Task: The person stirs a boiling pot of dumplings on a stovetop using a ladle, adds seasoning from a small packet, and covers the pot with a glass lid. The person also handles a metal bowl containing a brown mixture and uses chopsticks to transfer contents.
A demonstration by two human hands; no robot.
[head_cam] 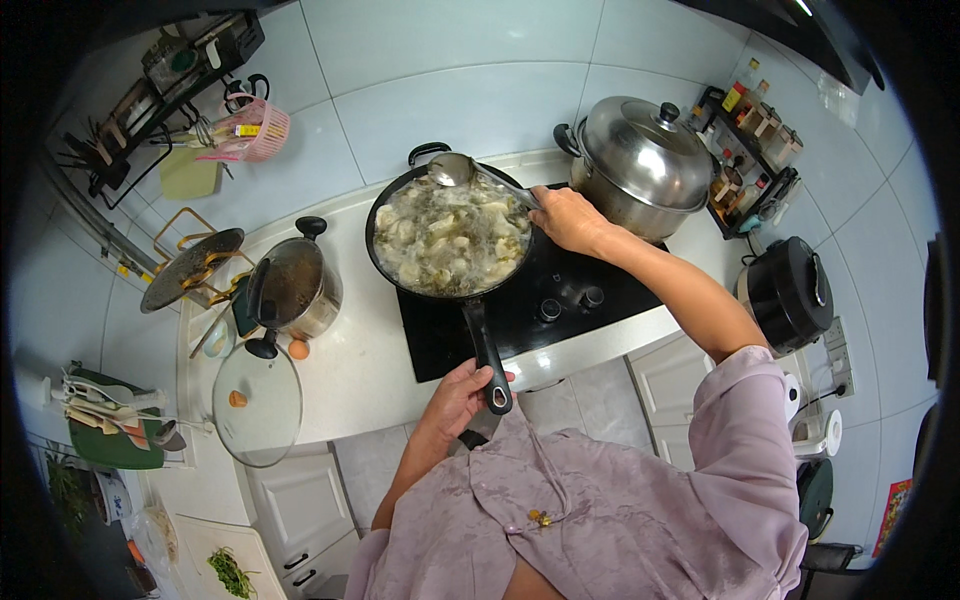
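A black wok-style pan (370, 238) stands on the black glass cooktop (435, 337), filled with bubbling broth, pale pieces and greens (450, 247). My left hand (463, 397) is closed around the end of the pan's long black handle (480, 337). In my right hand (571, 217) is a metal ladle (452, 170) by its handle. Its bowl is over the far side of the pan, at the surface of the food or just above it; which one, I cannot tell. Two control knobs (550, 310) sit to the right of the pan handle.
A large lidded steel steamer pot (645, 165) occupies the cooktop's right rear. Left on the counter are a glass-lidded pot (315, 300), an egg (298, 349) and a glass lid (259, 420) overhanging the front edge. A rice cooker (787, 296) and a bottle rack (750, 150) stand right. Chopped greens (229, 571) lie lower left.
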